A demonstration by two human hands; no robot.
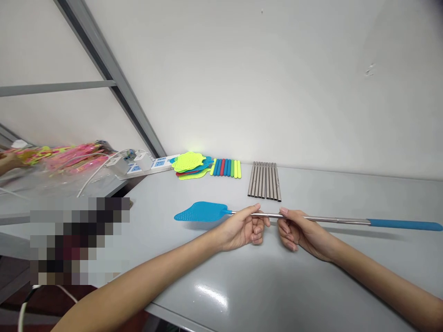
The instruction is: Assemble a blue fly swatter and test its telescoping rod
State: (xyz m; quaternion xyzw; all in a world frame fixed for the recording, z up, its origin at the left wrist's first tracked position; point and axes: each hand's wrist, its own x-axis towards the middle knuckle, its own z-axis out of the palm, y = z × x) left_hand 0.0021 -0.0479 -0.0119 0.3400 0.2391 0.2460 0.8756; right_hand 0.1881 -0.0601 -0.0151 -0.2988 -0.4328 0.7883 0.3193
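Between my two hands a fly swatter (323, 219) lies level above the grey table, its telescopic metal rod drawn out long. Its blue perforated head points left and its blue grip points right. My left hand (244, 226) is closed on the rod near the head, thumb along the top. Close beside it, my right hand (299, 233) pinches the rod nearer its middle, fingers curled beneath. Behind the hands lie a row of metal tubes (265, 180), a row of coloured handle grips (226, 168) and a stack of swatter heads (190, 163).
A white power strip (159, 163) with plugs and cables lies at the table's back left. On the neighbouring table, pink and yellow items in plastic (78, 159) lie near another person's hand (12, 161). A metal frame post (117, 83) rises at the left before the wall.
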